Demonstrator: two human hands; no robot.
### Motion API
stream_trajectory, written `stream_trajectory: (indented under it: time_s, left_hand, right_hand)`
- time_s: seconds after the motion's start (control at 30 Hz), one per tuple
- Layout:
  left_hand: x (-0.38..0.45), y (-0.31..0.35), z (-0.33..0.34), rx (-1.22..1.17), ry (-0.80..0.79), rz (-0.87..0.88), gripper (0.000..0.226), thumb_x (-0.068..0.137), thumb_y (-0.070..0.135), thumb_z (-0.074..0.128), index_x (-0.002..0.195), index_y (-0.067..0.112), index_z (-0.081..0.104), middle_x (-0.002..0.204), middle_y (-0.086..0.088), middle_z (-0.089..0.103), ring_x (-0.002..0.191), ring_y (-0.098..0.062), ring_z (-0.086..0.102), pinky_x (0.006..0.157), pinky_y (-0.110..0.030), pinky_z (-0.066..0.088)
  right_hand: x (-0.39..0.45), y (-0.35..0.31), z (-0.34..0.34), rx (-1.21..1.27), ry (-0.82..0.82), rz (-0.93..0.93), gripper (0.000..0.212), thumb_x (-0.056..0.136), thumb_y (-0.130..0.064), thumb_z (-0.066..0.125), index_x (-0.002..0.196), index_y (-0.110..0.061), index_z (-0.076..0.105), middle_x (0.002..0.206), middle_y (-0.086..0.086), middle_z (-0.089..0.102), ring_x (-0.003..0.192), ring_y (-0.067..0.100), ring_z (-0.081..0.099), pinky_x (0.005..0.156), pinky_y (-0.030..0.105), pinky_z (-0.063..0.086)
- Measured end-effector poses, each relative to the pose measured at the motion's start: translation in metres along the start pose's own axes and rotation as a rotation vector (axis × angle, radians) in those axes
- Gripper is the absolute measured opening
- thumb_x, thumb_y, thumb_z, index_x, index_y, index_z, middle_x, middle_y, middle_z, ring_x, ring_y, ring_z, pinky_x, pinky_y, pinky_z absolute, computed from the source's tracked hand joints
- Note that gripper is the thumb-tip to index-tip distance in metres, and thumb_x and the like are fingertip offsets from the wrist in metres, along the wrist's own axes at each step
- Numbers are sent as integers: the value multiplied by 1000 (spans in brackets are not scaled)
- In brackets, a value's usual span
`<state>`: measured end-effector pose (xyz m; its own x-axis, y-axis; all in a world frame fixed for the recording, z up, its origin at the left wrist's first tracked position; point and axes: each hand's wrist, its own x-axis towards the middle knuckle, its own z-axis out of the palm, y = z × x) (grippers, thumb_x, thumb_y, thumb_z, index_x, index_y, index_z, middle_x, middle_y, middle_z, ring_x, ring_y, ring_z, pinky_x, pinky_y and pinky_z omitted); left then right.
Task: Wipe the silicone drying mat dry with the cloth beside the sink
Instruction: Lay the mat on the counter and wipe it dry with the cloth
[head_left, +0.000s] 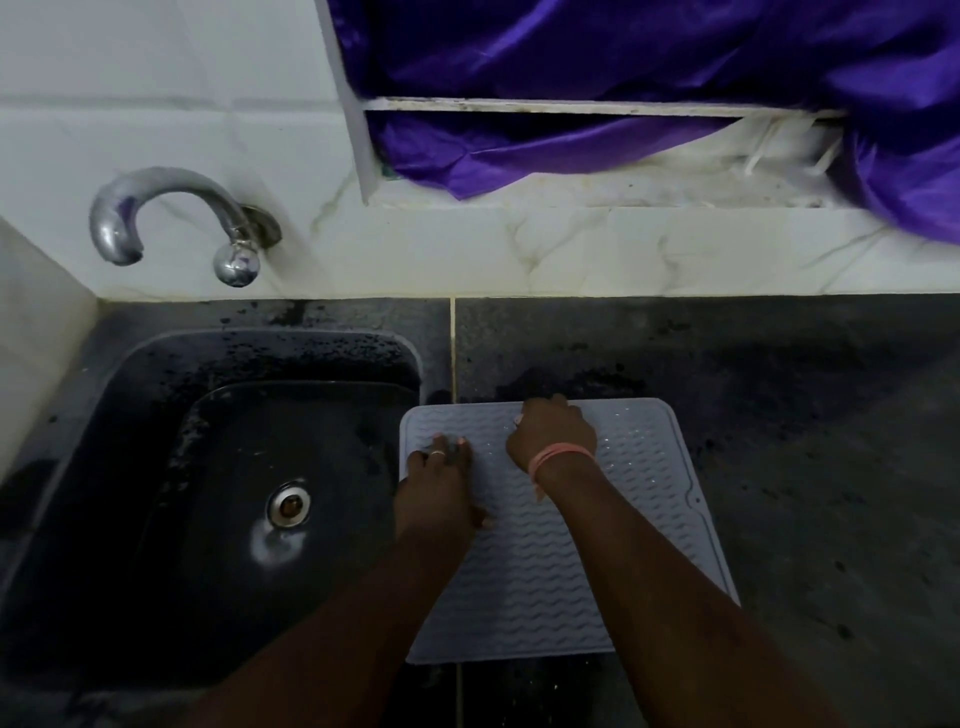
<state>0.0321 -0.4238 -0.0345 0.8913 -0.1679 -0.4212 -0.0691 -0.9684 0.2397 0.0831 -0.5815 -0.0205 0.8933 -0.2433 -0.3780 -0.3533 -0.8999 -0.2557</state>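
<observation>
A pale grey mat (545, 561) with a wavy ribbed surface lies flat on a dark stone counter (805, 415), its left edge just beside the rim of a black sink (156, 467). Small water beads glint on the mat's right half. Both of the person's bare hands are on the far end of the mat. The left hand (439, 467) rests palm down near the far left corner, fingers spread narrowly and pressing flat against the ribs, holding nothing; a ring shows on one finger. The right hand (553, 431) is bunched at the far edge of the mat, knuckles up and fingers curled under; whether it grips the mat's edge or anything else cannot be told from this angle. A pink band (558, 460) circles the right wrist. Both forearms reach in from the bottom of the frame across the mat.

A dark wet patch marks the counter just beyond the mat's far edge. The sink's walls are spotted with droplets, and a metal drain (289, 505) sits in its floor. A curved chrome tap (156, 208) juts from the white marbled wall tiles (467, 249) above the sink. To the right, shiny purple fabric (623, 62) hangs over a recessed ledge in the wall. No cloth can be made out in view.
</observation>
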Motion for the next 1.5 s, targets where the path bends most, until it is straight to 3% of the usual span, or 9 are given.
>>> stream_trajectory:
  time_s: [0.3, 0.47, 0.73, 0.9, 1.0, 1.17, 1.27, 1.4, 1.5]
  left_hand:
    - [-6, -3, 0, -128, 40, 0, 104, 76, 41, 82, 159, 24, 20, 168, 0, 7, 150, -29, 16, 112, -46, 39]
    - [-12, -3, -3, -153, 76, -12, 71, 81, 42, 77, 141, 15, 51, 154, -4, 41, 146, -25, 26, 113, -39, 37]
    - [-11, 0, -5, -75, 36, -37, 82, 81, 43, 78, 147, 10, 42, 152, -10, 38, 142, -27, 30, 109, -40, 41]
    - [-10, 3, -2, -110, 27, -73, 84, 78, 42, 81, 145, 11, 42, 146, -11, 43, 135, -26, 40, 103, -39, 46]
    - [-8, 3, 0, -142, 10, -71, 79, 78, 41, 81, 143, 13, 45, 144, -10, 46, 133, -25, 43, 102, -38, 46]
    - [-8, 1, 4, -134, 57, 9, 92, 82, 36, 77, 157, 19, 25, 165, -9, 20, 146, -29, 25, 109, -42, 43]
    - [-6, -2, 7, -96, 35, 27, 99, 86, 38, 72, 161, 23, 9, 169, -5, 0, 152, -32, 12, 112, -46, 39]
    - [-2, -2, 10, -121, 10, 18, 101, 85, 35, 74, 161, 24, 9, 169, -3, -2, 153, -32, 9, 116, -46, 32]
    - [0, 0, 9, -81, -5, 15, 106, 82, 41, 77, 161, 23, 9, 169, -5, -1, 152, -34, 9, 116, -46, 33]
  right_hand:
    - [2, -50, 13, -44, -72, -168, 41, 83, -38, 62, 121, -20, 64, 123, 10, 58, 111, 32, 59, 93, 40, 52]
    - [8, -82, 15, -165, -133, -320, 37, 84, -38, 61, 116, -19, 66, 119, 10, 64, 108, 30, 62, 90, 40, 55]
    - [20, -105, 5, -270, -237, -400, 21, 84, -31, 58, 96, -18, 69, 100, 7, 69, 87, 26, 64, 79, 37, 58]
    - [21, -118, 0, -330, -314, -572, 24, 86, -26, 62, 107, -20, 71, 111, 4, 69, 98, 25, 64, 86, 36, 55]
    - [21, -116, 8, -143, -403, -649, 32, 86, -11, 60, 114, -22, 71, 119, 4, 66, 108, 25, 61, 95, 37, 52]
    - [7, -56, 1, 332, -65, -500, 30, 93, -7, 57, 119, -16, 70, 121, 1, 67, 113, 17, 58, 103, 20, 38]
    - [-10, 19, 5, 436, 186, -283, 29, 94, -16, 56, 119, -19, 69, 117, 0, 68, 109, 18, 60, 103, 31, 45]
    - [-21, 111, -3, 534, 332, 127, 41, 82, -37, 47, 113, -19, 69, 105, 8, 68, 97, 24, 64, 94, 41, 53]
    - [-24, 148, -24, 461, 343, 266, 33, 85, -24, 57, 114, -13, 68, 109, 14, 69, 110, 36, 61, 94, 46, 53]
